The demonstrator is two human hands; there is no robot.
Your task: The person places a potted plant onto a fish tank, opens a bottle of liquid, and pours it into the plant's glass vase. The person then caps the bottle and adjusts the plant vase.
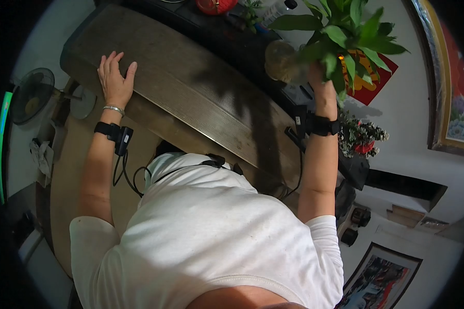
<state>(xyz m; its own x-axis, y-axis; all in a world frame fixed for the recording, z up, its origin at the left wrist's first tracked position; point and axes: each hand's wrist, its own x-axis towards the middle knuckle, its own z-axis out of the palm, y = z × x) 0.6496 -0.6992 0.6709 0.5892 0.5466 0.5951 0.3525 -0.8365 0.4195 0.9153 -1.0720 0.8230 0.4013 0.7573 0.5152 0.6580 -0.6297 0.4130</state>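
My left hand (115, 80) lies on the grey-brown ribbed surface (185, 108), fingers stretched and thumb apart, holding nothing. Over at the right, my right hand (319, 77) is raised among the stems of a leafy green plant (345, 38) and closed on it. Leaves and blur hide most of those fingers. Just left of this hand is a round, see-through jar (281, 61) with a yellowish tint; whether the stems stand in it I cannot tell. Both wrists wear black straps with a small device and cable.
Along the dark shelf (191, 23) stand a red round object (216, 4) and a bottle (279, 11). A red flowering plant (363, 139) is beyond my right wrist. A fan (33, 95) stands at the left. Framed pictures (438, 77) hang on the right wall.
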